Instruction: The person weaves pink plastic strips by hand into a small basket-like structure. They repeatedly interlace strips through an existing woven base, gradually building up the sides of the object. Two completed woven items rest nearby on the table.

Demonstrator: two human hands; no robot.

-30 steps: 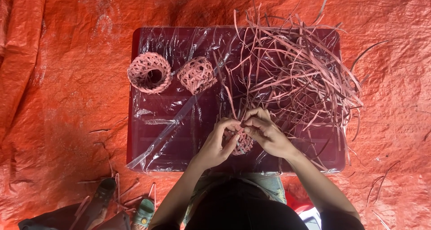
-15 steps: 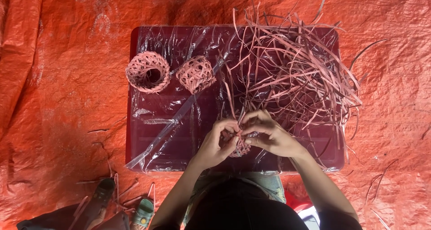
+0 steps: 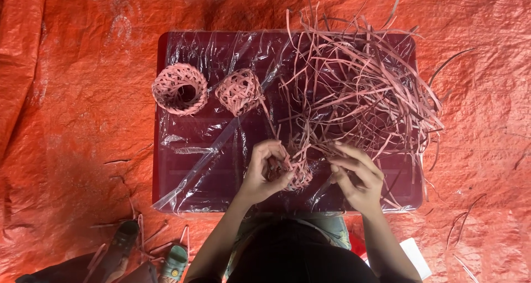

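A small half-woven pink basket sits at the near edge of a dark red board covered in clear plastic. My left hand grips it from the left, fingers curled over its rim. My right hand is just to the right of it, fingers bent, pinching thin pink strips that run off to the weave. A big loose heap of pink strips lies on the board's far right. Two finished woven pieces stand at the far left: a round open basket and a smaller one on its side.
An orange tarp covers the ground all around the board. Sandals and stray strips lie at the near left. A white paper scrap lies near my right arm. Loose strips are scattered on the tarp at right.
My right hand has drawn away to the right from the small basket, pulling strips. The left hand still holds the basket in about the same place.
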